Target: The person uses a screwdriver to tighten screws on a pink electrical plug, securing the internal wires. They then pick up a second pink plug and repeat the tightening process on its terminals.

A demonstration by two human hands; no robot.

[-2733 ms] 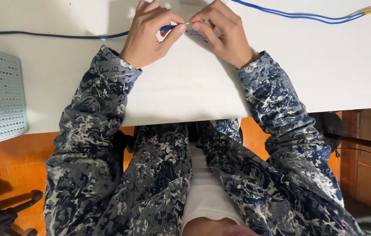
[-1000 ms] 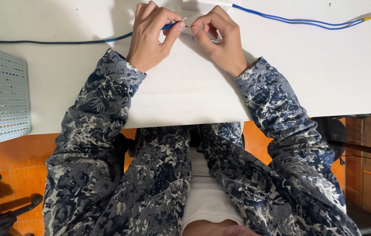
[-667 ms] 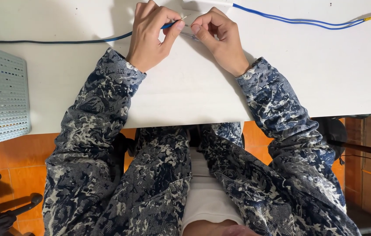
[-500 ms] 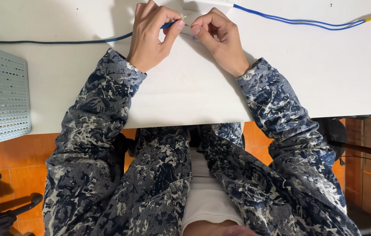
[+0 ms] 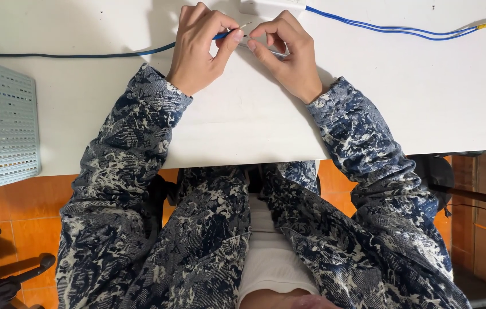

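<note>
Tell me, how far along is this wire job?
Looks done: the thin blue insulated wire shows a bare pale tip, so its end seems stripped. In hand: the left hand pinches that end, while the right hand holds a small slim metal piece beside it. Left: the tip and that piece are apparently not yet joined.

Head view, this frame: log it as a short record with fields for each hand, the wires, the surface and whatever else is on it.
left hand: pinches the stripped end of the dark blue wire between thumb and fingers
right hand: fingertips at the same wire tip, close to the left hand; holds a thin metal piece, too small to identify
second wire: lighter blue wires run to the right edge
surface: white table
left edge: pale perforated basket
clothing: blue-and-white patterned sleeves
</note>
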